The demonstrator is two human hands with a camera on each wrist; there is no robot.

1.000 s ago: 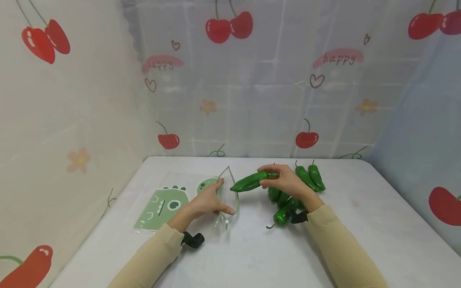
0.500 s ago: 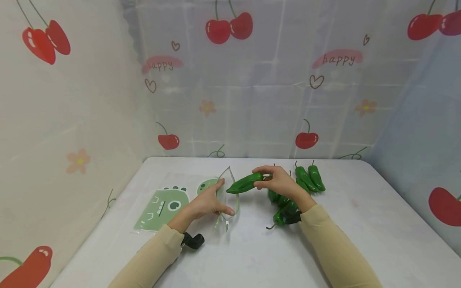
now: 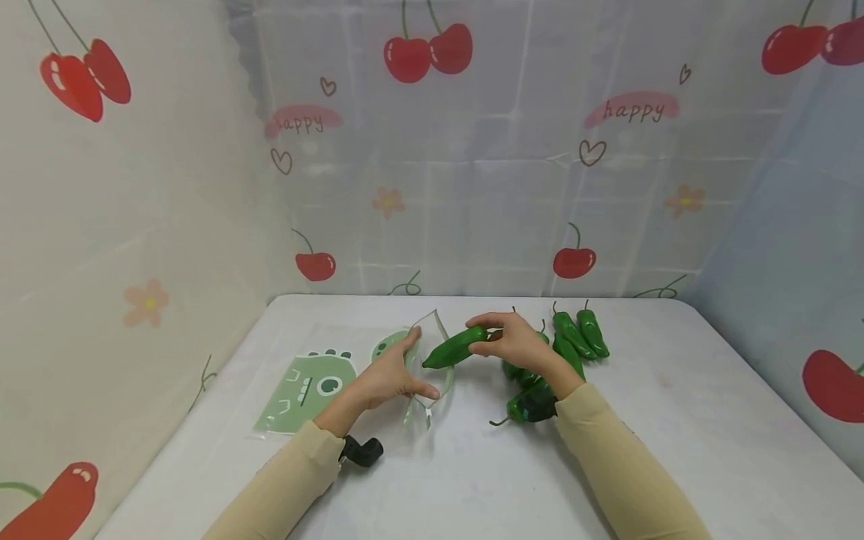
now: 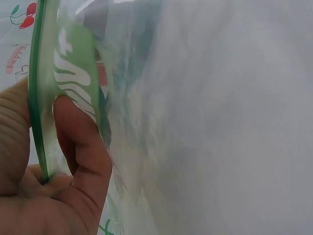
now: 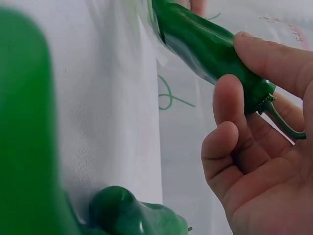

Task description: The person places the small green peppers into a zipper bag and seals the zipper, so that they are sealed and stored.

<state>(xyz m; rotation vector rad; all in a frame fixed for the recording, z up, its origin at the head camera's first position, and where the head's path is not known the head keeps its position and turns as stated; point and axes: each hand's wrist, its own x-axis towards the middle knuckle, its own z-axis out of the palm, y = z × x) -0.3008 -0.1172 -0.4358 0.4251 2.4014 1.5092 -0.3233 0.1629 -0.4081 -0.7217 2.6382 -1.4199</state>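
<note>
My left hand (image 3: 385, 381) grips a clear zip bag (image 3: 297, 401) with green cartoon prints, its thumb and fingers spreading the mouth, which faces right. Seen from the left wrist, fingers curl round the bag's wall beside the green zip strip (image 4: 35, 73). My right hand (image 3: 513, 341) pinches a green pepper (image 3: 448, 349) near its stem end. The pepper slants down to the left, with its tip at the bag's mouth. From the right wrist, thumb and fingers hold the pepper (image 5: 210, 44), and its curved stem points back towards the palm.
Several green peppers (image 3: 518, 409) lie in a pile on the white table (image 3: 472, 480) under my right wrist. More peppers (image 3: 592, 334) lie behind, to the right. Cherry-printed sheets (image 3: 459, 187) stand around the table's back and sides.
My right hand has moved left with the green pepper, bringing its tip to the bag's mouth. The bag's mouth has shifted slightly right, while the left hand has barely moved.
</note>
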